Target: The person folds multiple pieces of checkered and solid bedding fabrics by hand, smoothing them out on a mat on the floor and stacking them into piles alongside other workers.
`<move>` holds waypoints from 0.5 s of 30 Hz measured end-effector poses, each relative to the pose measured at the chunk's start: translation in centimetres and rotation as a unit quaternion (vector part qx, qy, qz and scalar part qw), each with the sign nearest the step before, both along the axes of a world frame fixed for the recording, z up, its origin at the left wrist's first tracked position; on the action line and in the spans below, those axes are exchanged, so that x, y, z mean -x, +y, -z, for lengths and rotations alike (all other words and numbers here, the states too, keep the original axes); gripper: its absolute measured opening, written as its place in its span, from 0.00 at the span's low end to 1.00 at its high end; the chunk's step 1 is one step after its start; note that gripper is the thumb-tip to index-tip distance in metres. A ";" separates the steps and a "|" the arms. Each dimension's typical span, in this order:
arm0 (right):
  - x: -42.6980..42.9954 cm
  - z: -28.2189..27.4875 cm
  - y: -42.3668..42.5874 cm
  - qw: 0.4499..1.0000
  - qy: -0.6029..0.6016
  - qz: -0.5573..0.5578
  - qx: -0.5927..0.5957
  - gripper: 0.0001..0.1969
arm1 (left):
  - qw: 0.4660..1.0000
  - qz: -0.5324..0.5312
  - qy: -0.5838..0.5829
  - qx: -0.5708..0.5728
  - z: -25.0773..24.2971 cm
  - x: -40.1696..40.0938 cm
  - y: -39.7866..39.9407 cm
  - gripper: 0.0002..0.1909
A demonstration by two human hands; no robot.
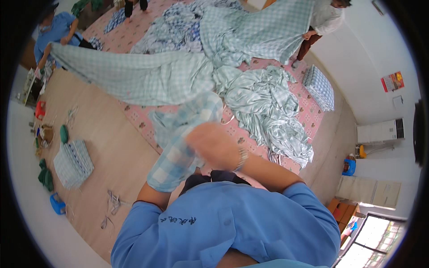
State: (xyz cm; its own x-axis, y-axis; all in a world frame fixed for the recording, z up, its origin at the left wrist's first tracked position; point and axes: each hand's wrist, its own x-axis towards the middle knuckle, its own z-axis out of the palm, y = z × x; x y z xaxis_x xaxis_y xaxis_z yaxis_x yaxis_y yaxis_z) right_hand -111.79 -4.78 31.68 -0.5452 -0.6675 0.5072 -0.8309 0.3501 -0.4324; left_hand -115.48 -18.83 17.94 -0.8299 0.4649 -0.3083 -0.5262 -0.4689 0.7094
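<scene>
Pale blue and white checked cloth (171, 167) covers most of my left forearm (154, 196) like a sleeve. My left hand is hidden inside it, and whether it grips anything is not visible. My right hand (214, 145), with a bracelet at the wrist, is motion-blurred against the cloth's right side; its grip cannot be made out. Beyond my hands, a blurred fold of the cloth rises above a pink patterned floor covering (140, 124). A crumpled heap of shiny pale green fabric (264, 100) lies ahead to the right.
A person in blue (55, 30) holds up a pale green checked sheet (140, 75). Another person (323, 20) lifts a second sheet (254, 30). A larger fabric pile (171, 30) lies behind. Folded stacks sit left (74, 164) and right (318, 87); loose ties (113, 202) are on the floor.
</scene>
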 end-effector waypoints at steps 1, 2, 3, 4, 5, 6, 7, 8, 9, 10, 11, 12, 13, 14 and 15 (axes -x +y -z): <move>1.0 1.0 3.5 0.992 0.057 0.073 0.085 0.14 | 1.000 0.013 0.003 0.000 -0.8 0.2 0.8 0.17; 0.8 -0.4 6.4 0.975 0.047 0.205 0.068 0.14 | 1.000 0.030 0.008 -0.001 -1.5 0.7 1.8 0.18; 0.6 0.5 9.8 0.951 -0.023 0.294 0.092 0.13 | 0.999 0.048 0.014 -0.002 -2.3 1.1 2.9 0.18; 0.4 2.7 13.2 0.913 -0.093 0.379 0.118 0.13 | 0.998 0.068 0.019 -0.002 -3.1 1.6 4.1 0.18; -0.7 4.6 16.0 0.869 -0.239 0.398 0.170 0.15 | 0.996 0.085 0.020 -0.003 -3.8 1.9 5.4 0.18; -1.7 5.2 17.5 0.830 -0.361 0.372 0.207 0.18 | 0.995 0.101 0.024 -0.003 -4.3 2.2 6.7 0.19; -2.8 5.8 18.7 0.777 -0.480 0.330 0.238 0.20 | 0.994 0.109 0.024 -0.001 -4.9 2.1 7.9 0.19; -4.3 8.6 20.3 0.776 -0.476 0.334 0.244 0.20 | 0.992 0.127 0.023 -0.003 -5.4 2.4 9.6 0.19; -5.6 12.8 21.9 0.747 -0.520 0.238 0.339 0.26 | 0.989 0.146 0.021 -0.002 -5.9 2.7 11.4 0.20; -6.3 15.3 22.9 0.703 -0.555 0.134 0.424 0.31 | 0.986 0.164 0.018 -0.002 -6.1 2.8 13.1 0.20; -6.6 14.5 23.3 0.704 -0.553 0.126 0.427 0.31 | 0.984 0.177 0.013 0.001 -6.2 2.9 14.6 0.20; -7.0 11.7 22.8 0.681 -0.552 0.120 0.467 0.39 | 0.983 0.183 0.006 0.001 -6.2 2.9 15.7 0.20; -7.7 9.6 22.7 0.654 -0.546 0.119 0.510 0.47 | 0.981 0.194 0.002 0.001 -6.3 2.7 16.9 0.21; -8.4 9.0 24.1 0.651 -0.535 0.087 0.532 0.49 | 0.978 0.208 -0.004 0.000 -6.6 2.8 18.2 0.21; -9.3 9.6 25.8 0.634 -0.518 0.048 0.572 0.46 | 0.975 0.220 -0.012 0.003 -6.8 2.8 19.3 0.21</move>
State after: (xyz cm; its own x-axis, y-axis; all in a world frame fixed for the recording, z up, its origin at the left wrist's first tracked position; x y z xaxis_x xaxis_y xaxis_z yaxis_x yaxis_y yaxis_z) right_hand -102.50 21.00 22.08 -0.9916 -0.1245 -0.0341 0.1081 -0.6568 -0.7463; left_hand -118.31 0.45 24.71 -0.5435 0.7724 -0.3287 -0.6913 -0.1897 0.6973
